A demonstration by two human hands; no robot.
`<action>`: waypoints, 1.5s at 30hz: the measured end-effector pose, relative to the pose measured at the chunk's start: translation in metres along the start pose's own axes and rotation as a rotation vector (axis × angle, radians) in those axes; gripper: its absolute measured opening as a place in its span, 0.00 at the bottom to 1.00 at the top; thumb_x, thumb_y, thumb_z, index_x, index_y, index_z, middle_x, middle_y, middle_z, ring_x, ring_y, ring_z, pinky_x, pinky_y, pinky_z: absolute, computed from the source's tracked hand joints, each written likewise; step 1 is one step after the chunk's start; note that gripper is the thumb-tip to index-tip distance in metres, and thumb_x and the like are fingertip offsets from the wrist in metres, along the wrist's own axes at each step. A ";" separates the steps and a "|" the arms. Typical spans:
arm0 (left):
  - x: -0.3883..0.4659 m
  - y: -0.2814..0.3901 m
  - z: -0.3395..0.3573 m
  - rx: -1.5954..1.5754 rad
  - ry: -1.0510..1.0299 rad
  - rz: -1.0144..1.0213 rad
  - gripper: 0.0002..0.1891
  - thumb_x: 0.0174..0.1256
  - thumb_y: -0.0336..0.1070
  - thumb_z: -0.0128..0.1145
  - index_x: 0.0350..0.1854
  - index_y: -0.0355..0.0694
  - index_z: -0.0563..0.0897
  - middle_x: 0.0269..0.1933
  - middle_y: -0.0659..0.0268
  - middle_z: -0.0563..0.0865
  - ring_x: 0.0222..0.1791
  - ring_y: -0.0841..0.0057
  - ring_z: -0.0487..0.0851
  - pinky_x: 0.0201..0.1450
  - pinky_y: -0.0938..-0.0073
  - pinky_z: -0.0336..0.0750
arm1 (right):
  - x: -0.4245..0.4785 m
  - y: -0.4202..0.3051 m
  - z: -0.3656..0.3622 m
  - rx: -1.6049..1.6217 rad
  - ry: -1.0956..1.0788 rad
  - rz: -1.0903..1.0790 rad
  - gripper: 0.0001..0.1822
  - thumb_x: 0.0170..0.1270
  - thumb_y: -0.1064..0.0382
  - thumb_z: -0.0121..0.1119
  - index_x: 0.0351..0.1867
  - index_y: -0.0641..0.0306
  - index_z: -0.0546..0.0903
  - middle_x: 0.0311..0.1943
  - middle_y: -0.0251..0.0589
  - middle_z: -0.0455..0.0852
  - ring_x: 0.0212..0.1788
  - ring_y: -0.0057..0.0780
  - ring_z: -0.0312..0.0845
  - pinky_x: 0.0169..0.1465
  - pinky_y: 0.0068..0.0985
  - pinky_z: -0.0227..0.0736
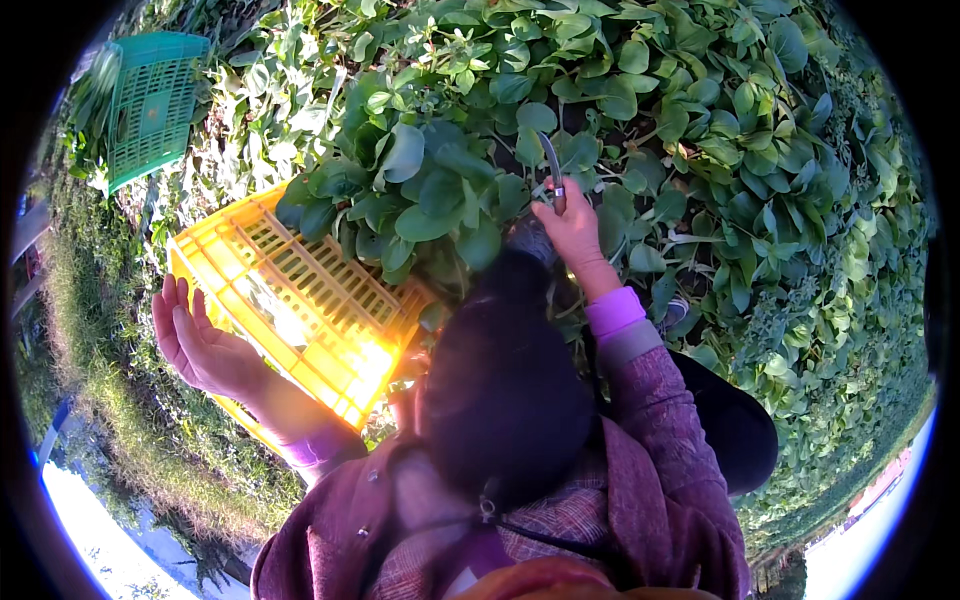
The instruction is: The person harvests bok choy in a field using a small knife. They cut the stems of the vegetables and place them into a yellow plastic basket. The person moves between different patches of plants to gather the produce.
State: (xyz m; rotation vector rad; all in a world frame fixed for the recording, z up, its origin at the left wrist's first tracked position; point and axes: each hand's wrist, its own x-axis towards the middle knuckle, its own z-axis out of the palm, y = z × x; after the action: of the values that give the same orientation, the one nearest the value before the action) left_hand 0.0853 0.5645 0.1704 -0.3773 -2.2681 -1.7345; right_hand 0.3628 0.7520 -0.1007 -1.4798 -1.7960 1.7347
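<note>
My left hand (pixel 201 346) is palm up with its fingers apart, beside the near left side of a yellow plastic crate (pixel 300 300), and holds nothing. The crate lies tilted among the plants, with bright sun on its lower corner. A bunch of leafy greens (pixel 427 187) leans over its far right edge. My right hand (pixel 574 225) grips the handle of a small curved knife (pixel 551 159), whose blade points away from me over broad green leaves and dark soil.
A green plastic crate (pixel 154 109) stands at the far left, with leafy greens at its side. Dense leafy plants (pixel 750 150) spread ahead and to the right. Grass and weeds (pixel 135 420) border the left side. Part of a shoe (pixel 673 312) shows under the leaves by my right forearm.
</note>
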 end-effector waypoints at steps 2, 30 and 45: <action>-0.039 0.016 0.047 -0.069 -0.268 0.020 0.17 0.70 0.28 0.46 0.57 0.27 0.73 0.55 0.45 0.80 0.55 0.61 0.80 0.56 0.65 0.75 | 0.013 -0.013 0.011 -0.085 -0.094 0.058 0.28 0.50 0.62 0.69 0.54 0.59 0.74 0.34 0.36 0.79 0.33 0.26 0.75 0.42 0.24 0.73; -0.206 -0.166 0.139 0.859 -1.164 0.323 0.20 0.52 0.29 0.55 0.51 0.42 0.80 0.51 0.61 0.84 0.49 0.62 0.80 0.50 0.63 0.72 | 0.024 0.004 0.015 -0.484 -0.456 -0.015 0.17 0.64 0.56 0.52 0.48 0.67 0.73 0.32 0.60 0.84 0.38 0.58 0.80 0.42 0.46 0.73; -0.173 -0.191 0.141 0.619 -1.212 -0.350 0.20 0.61 0.49 0.55 0.47 0.38 0.81 0.43 0.54 0.86 0.45 0.55 0.83 0.49 0.60 0.75 | 0.000 0.016 0.017 -0.379 -0.293 0.056 0.14 0.66 0.57 0.53 0.44 0.65 0.73 0.31 0.57 0.84 0.35 0.55 0.81 0.40 0.44 0.74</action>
State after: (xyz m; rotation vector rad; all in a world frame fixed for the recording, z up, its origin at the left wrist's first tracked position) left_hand 0.1715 0.6443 -0.0996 -1.1583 -3.6979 -0.7837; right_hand 0.3581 0.7382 -0.1185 -1.4786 -2.3633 1.7863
